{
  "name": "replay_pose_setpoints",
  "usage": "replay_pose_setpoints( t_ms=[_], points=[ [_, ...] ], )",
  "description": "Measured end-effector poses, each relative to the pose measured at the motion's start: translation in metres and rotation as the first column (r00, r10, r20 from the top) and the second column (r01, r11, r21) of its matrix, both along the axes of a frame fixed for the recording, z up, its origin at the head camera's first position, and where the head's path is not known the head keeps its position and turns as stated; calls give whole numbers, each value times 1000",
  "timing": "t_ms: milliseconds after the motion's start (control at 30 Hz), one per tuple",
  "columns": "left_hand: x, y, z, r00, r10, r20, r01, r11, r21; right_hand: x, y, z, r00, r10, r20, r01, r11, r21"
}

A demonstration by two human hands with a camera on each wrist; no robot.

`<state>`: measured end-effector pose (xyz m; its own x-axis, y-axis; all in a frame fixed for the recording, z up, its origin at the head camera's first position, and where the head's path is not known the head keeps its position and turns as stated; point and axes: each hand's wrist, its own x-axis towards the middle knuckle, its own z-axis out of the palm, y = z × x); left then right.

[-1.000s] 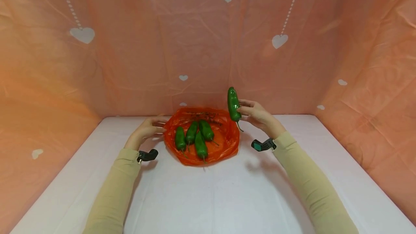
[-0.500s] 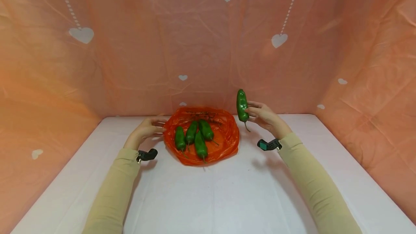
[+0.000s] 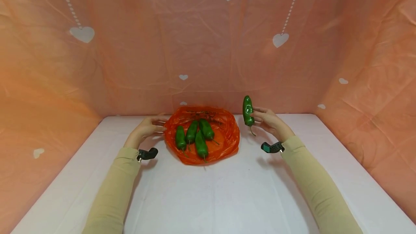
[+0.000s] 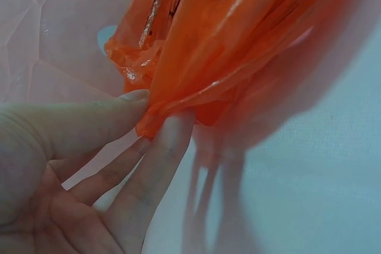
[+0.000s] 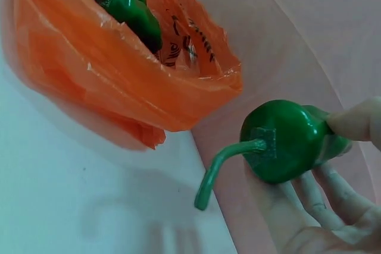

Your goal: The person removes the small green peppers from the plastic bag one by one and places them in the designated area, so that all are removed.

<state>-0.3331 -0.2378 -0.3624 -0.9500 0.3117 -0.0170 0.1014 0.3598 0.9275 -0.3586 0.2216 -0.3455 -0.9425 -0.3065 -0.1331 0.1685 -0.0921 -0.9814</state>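
An orange-red plastic bag [image 3: 224, 151] lies spread wide on the table, with several green peppers [image 3: 201, 143] inside, stems toward the near side. At its left edge my left hand [image 3: 147, 128] pinches the bag's rim; the left wrist view shows thumb and fingers gathering the plastic [image 4: 196, 69]. To the right of the bag, my right hand [image 3: 268, 120] holds one green pepper [image 3: 248, 110] nearly upright, stem down, above the table. In the right wrist view the thumb and fingers grip the body of this pepper [image 5: 280, 141], its curved stem pointing away from the hand.
The white-covered table [image 3: 208, 198] stretches toward the near side. An orange cloth with white hearts [image 3: 208, 46] hangs behind the table and at both sides. Dark camera mounts sit on the left wrist [image 3: 147, 154] and right wrist [image 3: 272, 147].
My right hand has carried the pepper rightward, away from over the bag's right edge, and slightly lower. The left hand and the peppers in the bag stay in place.
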Motion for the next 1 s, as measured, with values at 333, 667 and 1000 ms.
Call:
replay_pose_setpoints(
  t_ms=[333, 667, 1000],
  points=[
    [0, 1, -2, 999, 30, -16, -30, 998, -48, -1, 6, -10, 999, -7, 39, 4, 998, 69],
    [-1, 2, -4, 1000, 30, 7, -30, 1000, 4, 1, 11, -19, 998, -27, 58, 15, 978, 206],
    [0, 1, 0, 1000, 27, 7, -27, 1000, -13, 2, 16, -25, 998, -2, 68, -21, 939, 344]
  ],
)
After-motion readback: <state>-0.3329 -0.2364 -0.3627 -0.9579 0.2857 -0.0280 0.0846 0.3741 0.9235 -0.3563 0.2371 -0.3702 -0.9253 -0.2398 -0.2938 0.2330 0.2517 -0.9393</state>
